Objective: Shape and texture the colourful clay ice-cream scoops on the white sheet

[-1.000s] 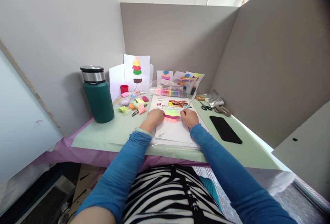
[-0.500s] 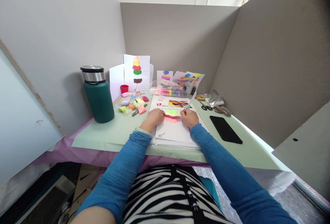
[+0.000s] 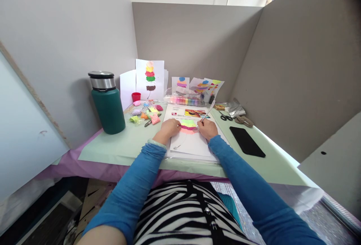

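Observation:
My right hand (image 3: 208, 129) is closed round a fork (image 3: 208, 111), its handle slanting up and its tines low against the right end of the clay. Under the tines, a magenta clay strip (image 3: 188, 127) lies between a yellow-green clay band (image 3: 188, 123) and a pink clay band (image 3: 186, 131) on a white sheet (image 3: 191, 147). At the strip's left end my left hand (image 3: 170, 127) is closed, its curled fingertips pinching the magenta clay. A thin drawn line runs down the sheet below the bands. Beneath the sheet is a printed white pad (image 3: 180, 109).
Soft clay packets (image 3: 153, 119) and a pen (image 3: 148, 123) lie left, near a green bottle (image 3: 108, 106) and red cup (image 3: 136, 96). Scissors (image 3: 225, 117) and a black phone (image 3: 247, 141) are right. Clay pictures (image 3: 150, 79) and a clay pack (image 3: 184, 100) stand behind, within grey partitions.

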{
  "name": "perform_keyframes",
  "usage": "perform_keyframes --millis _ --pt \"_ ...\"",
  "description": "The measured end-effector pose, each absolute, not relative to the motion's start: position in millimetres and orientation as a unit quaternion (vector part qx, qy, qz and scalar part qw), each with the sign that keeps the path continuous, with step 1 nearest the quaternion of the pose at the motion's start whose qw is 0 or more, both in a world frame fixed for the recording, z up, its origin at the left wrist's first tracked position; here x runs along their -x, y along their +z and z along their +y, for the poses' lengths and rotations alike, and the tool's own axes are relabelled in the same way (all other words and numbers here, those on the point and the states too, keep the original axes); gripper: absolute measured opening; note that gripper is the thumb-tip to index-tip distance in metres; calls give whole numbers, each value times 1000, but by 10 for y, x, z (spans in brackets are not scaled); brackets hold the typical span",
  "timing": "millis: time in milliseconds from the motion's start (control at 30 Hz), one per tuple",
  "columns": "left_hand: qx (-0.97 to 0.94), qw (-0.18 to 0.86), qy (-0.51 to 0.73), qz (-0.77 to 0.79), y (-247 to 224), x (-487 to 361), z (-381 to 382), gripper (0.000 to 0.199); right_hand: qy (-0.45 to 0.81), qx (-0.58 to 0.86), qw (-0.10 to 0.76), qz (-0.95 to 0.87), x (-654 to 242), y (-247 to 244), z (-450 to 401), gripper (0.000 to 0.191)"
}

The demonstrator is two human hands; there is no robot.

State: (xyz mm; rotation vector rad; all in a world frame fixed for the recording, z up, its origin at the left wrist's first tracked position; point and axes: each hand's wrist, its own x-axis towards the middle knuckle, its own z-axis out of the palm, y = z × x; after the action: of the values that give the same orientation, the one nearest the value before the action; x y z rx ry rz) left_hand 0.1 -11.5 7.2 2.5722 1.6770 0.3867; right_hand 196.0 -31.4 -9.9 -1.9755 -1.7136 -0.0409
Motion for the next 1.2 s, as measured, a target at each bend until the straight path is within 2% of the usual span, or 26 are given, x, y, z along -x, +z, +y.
perform_keyframes --millis 1200 --pt "-837 21 129 532 45 8 -100 34 -5 765 247 -594 -1965 -70 -316 35"
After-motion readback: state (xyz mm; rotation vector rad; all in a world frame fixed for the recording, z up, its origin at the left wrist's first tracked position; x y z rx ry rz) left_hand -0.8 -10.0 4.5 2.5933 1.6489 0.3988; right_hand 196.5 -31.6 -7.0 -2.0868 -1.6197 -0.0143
